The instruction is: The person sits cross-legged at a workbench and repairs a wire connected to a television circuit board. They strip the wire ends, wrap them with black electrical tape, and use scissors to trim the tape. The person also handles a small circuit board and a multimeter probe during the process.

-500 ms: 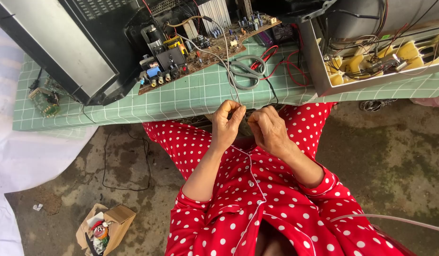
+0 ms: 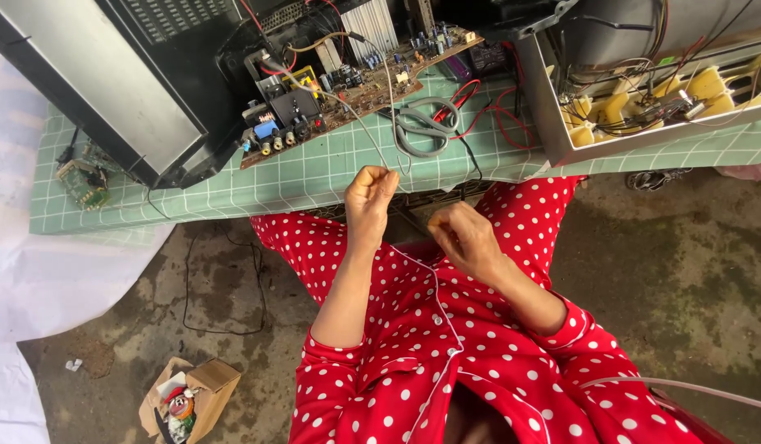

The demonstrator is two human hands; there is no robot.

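My two hands at the edge of a cluttered repair bench, a wire pinched in the left.

The green checked tablecloth (image 2: 315,177) carries a big black television casing (image 2: 109,82), an open grey metal chassis with yellow parts (image 2: 643,107), a brown circuit board (image 2: 356,86) and grey-handled scissors (image 2: 422,123) beside it; my left hand (image 2: 369,197) is raised, fingers curled shut, pinching a thin pale wire (image 2: 372,136) that runs up to the board; my right hand (image 2: 465,238) is loosely closed near it, contents hidden.
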